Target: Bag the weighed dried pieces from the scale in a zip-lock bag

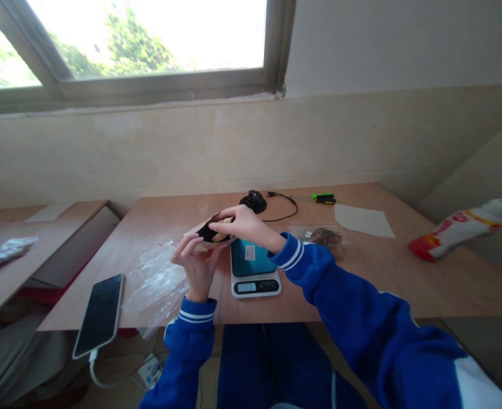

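Observation:
My left hand [196, 262] is wrapped round a small pouch [208, 233] with a pale outside and a dark inside, held tilted with its mouth toward me. Fingers of my right hand [251, 226] reach into that mouth, closed on a tan piece [222, 234]; its exact kind is not clear. Just below and right of the pouch is a kitchen scale [256, 267] with a blue-green top, partly covered by my right hand and wrist. The digits on its lit display are too small to read surely.
Clear plastic bags [159, 278] lie at left beside a phone [99, 315] jutting past the table edge, cable attached. Behind are a black round-based device [254, 201] and screwdrivers [324, 198]. Rightward are a bag of brown pieces [325, 237], paper [364, 220] and a bottle [459, 230].

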